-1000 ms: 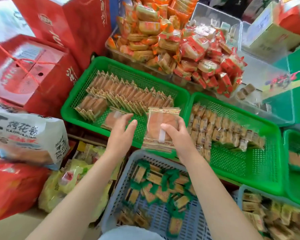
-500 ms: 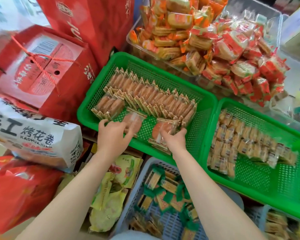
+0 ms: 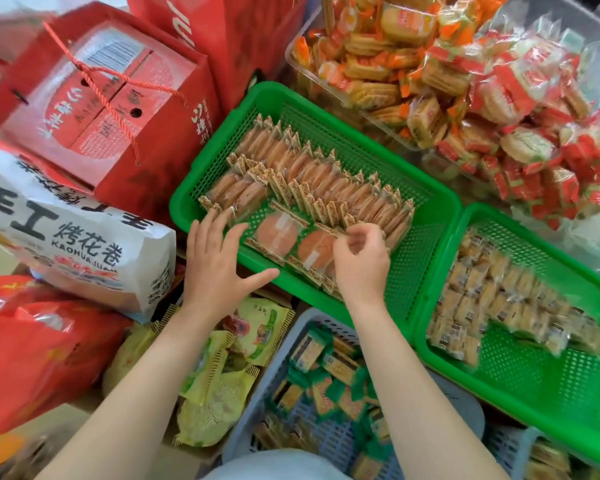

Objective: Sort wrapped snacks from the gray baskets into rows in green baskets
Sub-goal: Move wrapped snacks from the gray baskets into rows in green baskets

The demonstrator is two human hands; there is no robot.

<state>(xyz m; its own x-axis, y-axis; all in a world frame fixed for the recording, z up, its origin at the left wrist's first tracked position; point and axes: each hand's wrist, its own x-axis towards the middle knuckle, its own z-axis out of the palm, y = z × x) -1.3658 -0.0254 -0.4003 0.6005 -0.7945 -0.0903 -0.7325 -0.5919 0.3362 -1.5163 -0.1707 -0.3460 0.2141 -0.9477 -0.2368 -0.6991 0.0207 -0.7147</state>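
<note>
I see my left hand [image 3: 219, 263] splayed, relaxed, over the meshed green basket [image 3: 426, 216]; right hand [image 3: 361, 263] curled, pinching a crinkly clear-wrapped round snack [image 3: 314, 251] inside it.

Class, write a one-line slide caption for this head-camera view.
Left hand and right hand lay flat wrapped snacks beside a standing row in a green basket.

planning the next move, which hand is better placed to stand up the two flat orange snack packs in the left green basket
Right, probably. The right hand is curled directly over the nearer flat pack beside the long row. The left hand lies spread at the green basket's front rim, touching the short row.
</note>
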